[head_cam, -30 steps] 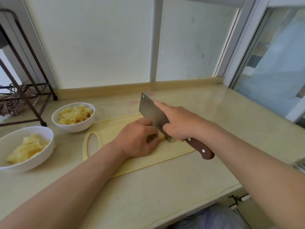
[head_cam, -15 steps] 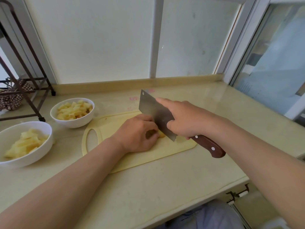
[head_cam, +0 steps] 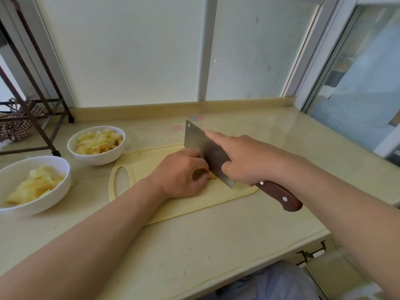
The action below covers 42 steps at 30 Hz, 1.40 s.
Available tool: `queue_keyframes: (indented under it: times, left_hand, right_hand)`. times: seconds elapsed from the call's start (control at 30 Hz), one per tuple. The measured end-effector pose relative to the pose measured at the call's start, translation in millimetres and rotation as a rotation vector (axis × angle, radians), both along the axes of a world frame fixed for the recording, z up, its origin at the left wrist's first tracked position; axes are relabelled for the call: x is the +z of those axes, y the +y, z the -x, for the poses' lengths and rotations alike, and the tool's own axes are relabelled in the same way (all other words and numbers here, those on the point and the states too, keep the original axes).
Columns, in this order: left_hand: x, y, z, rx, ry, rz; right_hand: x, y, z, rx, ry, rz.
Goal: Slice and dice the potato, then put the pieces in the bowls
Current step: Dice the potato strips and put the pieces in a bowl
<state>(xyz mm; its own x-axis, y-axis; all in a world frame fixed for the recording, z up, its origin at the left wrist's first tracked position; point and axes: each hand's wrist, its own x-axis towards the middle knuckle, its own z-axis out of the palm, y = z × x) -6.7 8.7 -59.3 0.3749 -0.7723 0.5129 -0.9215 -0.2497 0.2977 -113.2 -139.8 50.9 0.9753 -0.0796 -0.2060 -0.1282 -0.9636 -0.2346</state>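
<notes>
Gripping the cleaver (head_cam: pixel 201 146) by its wooden handle, the right hand (head_cam: pixel 249 161) lays a forefinger along the blade over the cutting board (head_cam: pixel 147 163). On the board, the left hand (head_cam: pixel 181 173) curls over the potato (head_cam: pixel 213 176), which peeks out between its fingertips and the blade. Left of the board stand the nearer bowl (head_cam: pixel 58 195) and the farther bowl (head_cam: pixel 97 159), both holding cut pieces.

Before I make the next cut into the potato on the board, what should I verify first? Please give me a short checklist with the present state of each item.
1. The left hand holds the potato piece with curled fingers: ok.
2. The right hand grips the cleaver, forefinger along the blade: ok.
3. Left thumb away from the cutting edge: cannot tell, it lies close to the blade.
4. The cutting board lies flat on the counter: ok.
5. Room in the near bowl for more pieces: ok.
</notes>
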Motion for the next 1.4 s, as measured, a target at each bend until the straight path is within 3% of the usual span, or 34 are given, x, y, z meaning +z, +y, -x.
queue_keyframes:
  times: [0.37, 0.9, 1.2, 1.4]
  left_hand:
    - [0, 0, -1, 0.004, 0.000, -0.009]
    - [-3, -1, -5, 0.010, 0.052, 0.026]
    - [5, 5, -6, 0.020, 0.101, 0.033]
    - [-2, 7, -10, 0.069, 0.010, -0.038]
  right_hand:
    - [2, 0, 7, 0.016, 0.050, 0.085]
    - [-24, -8, -23, -0.093, -0.031, -0.172]
    - [-18, -4, -34, -0.072, -0.025, -0.153]
    - [-7, -2, -35, -0.072, -0.064, -0.161]
